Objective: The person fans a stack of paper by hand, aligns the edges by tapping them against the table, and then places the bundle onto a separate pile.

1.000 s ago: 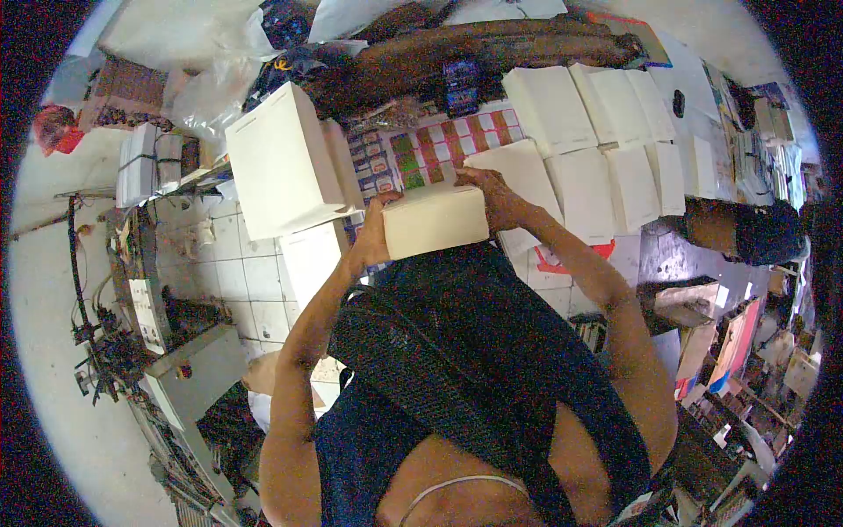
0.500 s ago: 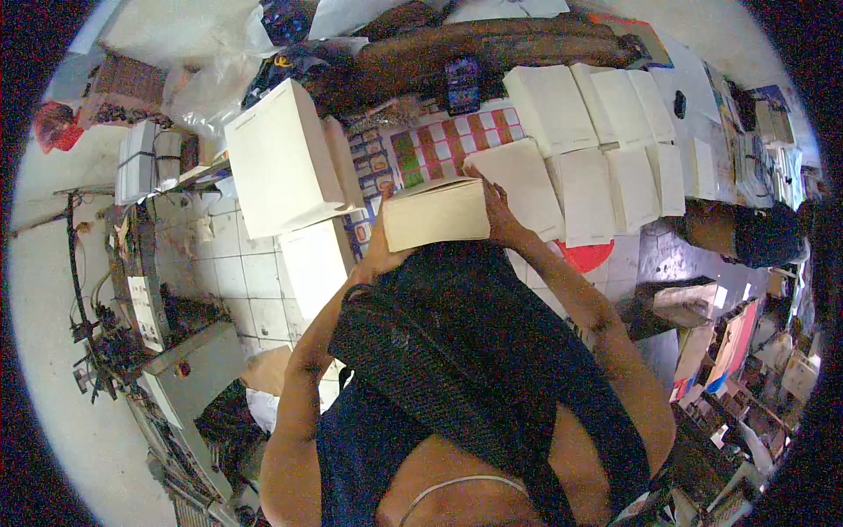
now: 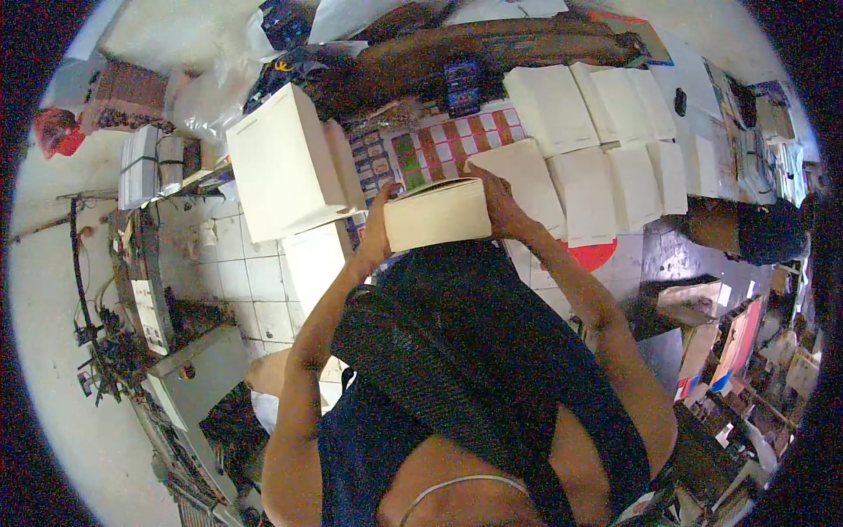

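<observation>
A thick stack of cream paper sheets (image 3: pixel 437 215) is held upright in front of my body, its flat edge facing me. My left hand (image 3: pixel 379 227) presses against its left side, fingers closed on it. Around the right side wraps my right hand (image 3: pixel 505 209), closed on the same stack. Beyond it lies a printed sheet (image 3: pixel 452 145) with brown, green and white blocks. Left of my hands stands a tall pile of cream paper (image 3: pixel 285 162), with a lower white pile (image 3: pixel 318 263) nearer me. Several cream paper stacks (image 3: pixel 590 189) sit in rows to the right.
A dark phone-like object (image 3: pixel 463 88) lies at the far side. White floor tiles (image 3: pixel 241 281) show at left beside a grey machine cabinet (image 3: pixel 206 373). A red round object (image 3: pixel 593 255) pokes out under the right stacks. Cluttered shelves (image 3: pixel 746 386) stand at right.
The paper stack stays between both hands at nearly the same spot. My left hand and forearm have shifted slightly, and the view has moved a little.
</observation>
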`<state>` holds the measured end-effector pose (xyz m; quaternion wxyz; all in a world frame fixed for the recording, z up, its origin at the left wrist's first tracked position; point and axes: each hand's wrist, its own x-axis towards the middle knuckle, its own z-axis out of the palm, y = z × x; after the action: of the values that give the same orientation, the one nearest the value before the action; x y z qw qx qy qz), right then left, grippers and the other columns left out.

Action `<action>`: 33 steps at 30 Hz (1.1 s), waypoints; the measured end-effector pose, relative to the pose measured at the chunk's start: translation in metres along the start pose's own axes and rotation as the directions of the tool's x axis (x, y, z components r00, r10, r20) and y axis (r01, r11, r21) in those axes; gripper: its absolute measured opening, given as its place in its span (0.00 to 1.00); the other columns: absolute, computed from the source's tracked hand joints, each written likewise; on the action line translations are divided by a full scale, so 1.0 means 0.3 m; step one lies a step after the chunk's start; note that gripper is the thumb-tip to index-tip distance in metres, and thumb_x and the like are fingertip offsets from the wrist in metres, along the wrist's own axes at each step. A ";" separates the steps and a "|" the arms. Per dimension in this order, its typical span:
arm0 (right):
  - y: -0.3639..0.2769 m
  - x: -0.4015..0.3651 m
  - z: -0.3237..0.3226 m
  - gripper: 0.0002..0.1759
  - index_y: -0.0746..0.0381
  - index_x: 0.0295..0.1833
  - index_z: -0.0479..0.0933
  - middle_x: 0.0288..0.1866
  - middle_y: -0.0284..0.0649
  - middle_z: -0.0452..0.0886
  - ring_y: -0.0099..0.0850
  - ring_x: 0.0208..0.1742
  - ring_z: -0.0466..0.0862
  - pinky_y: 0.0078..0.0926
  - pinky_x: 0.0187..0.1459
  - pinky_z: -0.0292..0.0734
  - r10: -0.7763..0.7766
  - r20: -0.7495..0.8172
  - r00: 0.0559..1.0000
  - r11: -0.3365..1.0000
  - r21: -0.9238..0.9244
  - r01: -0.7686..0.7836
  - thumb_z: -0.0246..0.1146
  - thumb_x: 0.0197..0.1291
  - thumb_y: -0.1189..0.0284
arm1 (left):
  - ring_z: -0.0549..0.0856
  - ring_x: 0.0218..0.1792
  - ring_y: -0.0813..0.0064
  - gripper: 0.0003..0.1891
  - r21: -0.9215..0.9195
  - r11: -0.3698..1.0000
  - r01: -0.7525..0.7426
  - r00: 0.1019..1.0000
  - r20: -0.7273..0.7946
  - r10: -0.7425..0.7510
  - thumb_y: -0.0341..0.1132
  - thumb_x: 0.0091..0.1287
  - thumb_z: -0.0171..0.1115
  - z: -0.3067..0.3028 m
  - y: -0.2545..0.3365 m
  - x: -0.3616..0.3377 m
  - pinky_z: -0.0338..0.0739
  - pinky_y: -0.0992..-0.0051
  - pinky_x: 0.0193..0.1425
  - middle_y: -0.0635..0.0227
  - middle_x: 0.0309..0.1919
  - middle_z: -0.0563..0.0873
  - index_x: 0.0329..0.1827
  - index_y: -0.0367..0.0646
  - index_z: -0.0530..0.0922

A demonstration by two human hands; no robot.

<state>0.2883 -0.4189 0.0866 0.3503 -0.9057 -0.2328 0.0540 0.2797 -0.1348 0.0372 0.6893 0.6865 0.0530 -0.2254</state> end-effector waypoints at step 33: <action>0.085 -0.107 0.242 0.56 0.66 0.76 0.46 0.75 0.52 0.58 0.44 0.76 0.58 0.40 0.73 0.55 0.143 -0.135 0.981 0.880 0.470 -0.063 0.74 0.49 0.66 | 0.76 0.60 0.59 0.23 0.456 0.763 -0.459 0.876 0.084 0.476 0.35 0.55 0.70 0.043 -0.088 -0.082 0.68 0.63 0.66 0.58 0.54 0.80 0.55 0.43 0.78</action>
<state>0.2508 -0.4059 0.0133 0.5710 -0.8082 -0.1347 0.0512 0.2445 -0.1403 0.0231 0.5388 0.8257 -0.1622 -0.0403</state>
